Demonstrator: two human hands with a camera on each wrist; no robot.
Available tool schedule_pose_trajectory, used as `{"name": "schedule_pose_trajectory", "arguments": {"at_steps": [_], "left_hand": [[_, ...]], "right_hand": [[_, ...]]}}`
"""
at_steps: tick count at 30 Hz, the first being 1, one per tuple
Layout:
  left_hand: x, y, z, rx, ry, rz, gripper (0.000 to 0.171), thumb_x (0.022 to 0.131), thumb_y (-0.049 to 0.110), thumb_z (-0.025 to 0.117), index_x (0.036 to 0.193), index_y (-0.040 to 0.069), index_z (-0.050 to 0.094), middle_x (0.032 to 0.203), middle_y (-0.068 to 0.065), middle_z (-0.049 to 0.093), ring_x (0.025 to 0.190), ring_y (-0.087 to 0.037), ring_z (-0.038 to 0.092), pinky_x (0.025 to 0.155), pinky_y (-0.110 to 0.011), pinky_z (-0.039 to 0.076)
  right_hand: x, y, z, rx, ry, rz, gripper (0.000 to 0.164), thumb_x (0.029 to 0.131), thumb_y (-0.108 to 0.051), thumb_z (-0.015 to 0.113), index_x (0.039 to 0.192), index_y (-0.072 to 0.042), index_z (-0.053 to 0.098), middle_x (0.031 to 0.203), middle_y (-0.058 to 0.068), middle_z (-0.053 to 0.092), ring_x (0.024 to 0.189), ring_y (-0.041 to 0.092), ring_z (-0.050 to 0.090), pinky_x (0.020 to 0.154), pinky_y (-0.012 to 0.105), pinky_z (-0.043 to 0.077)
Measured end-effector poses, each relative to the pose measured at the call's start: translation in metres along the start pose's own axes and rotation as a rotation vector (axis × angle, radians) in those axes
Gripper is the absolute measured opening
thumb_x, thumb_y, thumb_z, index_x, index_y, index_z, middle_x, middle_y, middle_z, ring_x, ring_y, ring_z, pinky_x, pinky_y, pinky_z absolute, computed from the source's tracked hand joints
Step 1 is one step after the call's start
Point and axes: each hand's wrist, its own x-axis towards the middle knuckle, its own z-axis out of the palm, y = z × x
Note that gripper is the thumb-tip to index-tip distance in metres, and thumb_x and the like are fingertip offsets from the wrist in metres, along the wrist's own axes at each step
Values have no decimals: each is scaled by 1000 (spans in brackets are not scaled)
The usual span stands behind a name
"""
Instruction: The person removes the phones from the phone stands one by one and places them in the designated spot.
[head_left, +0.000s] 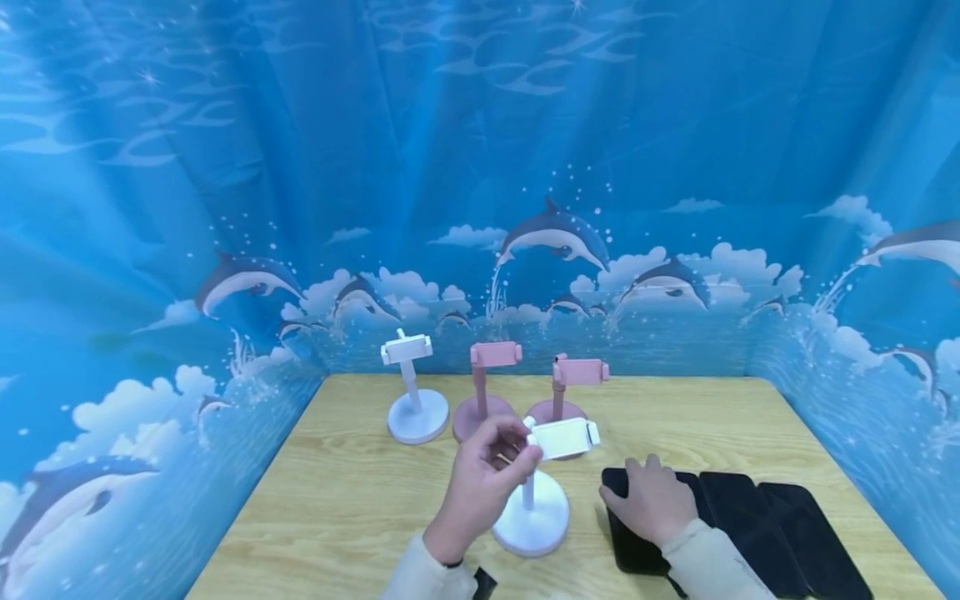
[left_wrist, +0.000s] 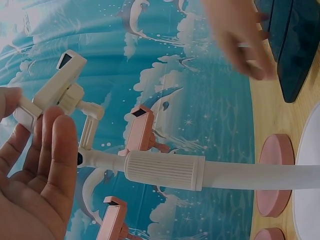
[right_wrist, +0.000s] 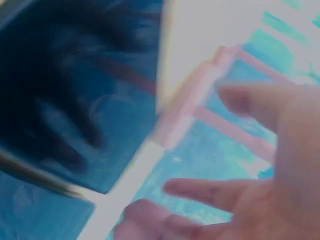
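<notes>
A white phone stand with a round base stands upright in front of me. My left hand pinches the left end of its holder between thumb and fingers. In the left wrist view, the thumb and fingertips meet at the clamp end of the holder, above the ribbed white post. On the right, my right hand reaches over the leftmost black phone, fingers spread. The blurred right wrist view shows the fingers extended over a glossy dark screen that reflects them; contact cannot be told.
Further black phones lie side by side at the right. Behind stand another white phone stand and two pink ones, the left and the right. A dolphin-print curtain encloses the wooden table.
</notes>
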Motion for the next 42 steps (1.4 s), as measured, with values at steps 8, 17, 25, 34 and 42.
{"name": "schedule_pose_trajectory", "arguments": {"at_steps": [8,17,25,34,42], "left_hand": [[0,2,-1,-32,-2,-39,31,96,15,75,121,4,60,99,-11,65,82,-16,66,66,-25,60],[0,2,1,-69,-50,-68,33,98,13,73,127,0,62,101,-17,70,84,-16,71,72,-32,64],[-2,7,6,-204,-27,-143,35,97,8,72,121,-14,61,98,-18,71,85,-12,74,80,-30,63],[4,22,29,-195,-15,-73,32,99,6,69,122,-13,61,99,-24,70,83,-10,71,84,-27,61],[34,38,68,-218,-102,-75,31,104,19,65,128,0,63,102,-13,70,96,-27,73,81,-28,61]], "right_hand": [[-23,-13,-58,384,249,-150,40,102,-30,64,138,-13,62,123,6,64,98,22,65,72,39,59],[-64,-23,-83,616,650,-455,58,85,12,68,137,-14,62,124,0,61,102,4,59,85,10,51],[-71,-18,-87,724,682,-477,58,84,17,66,136,-6,61,128,8,59,113,5,58,96,11,48],[-71,-3,-98,854,854,-565,57,76,26,57,132,15,54,128,17,56,115,12,60,96,14,51],[-72,8,-116,986,1036,-688,44,82,22,48,126,27,46,126,20,58,111,18,62,95,19,53]]}}
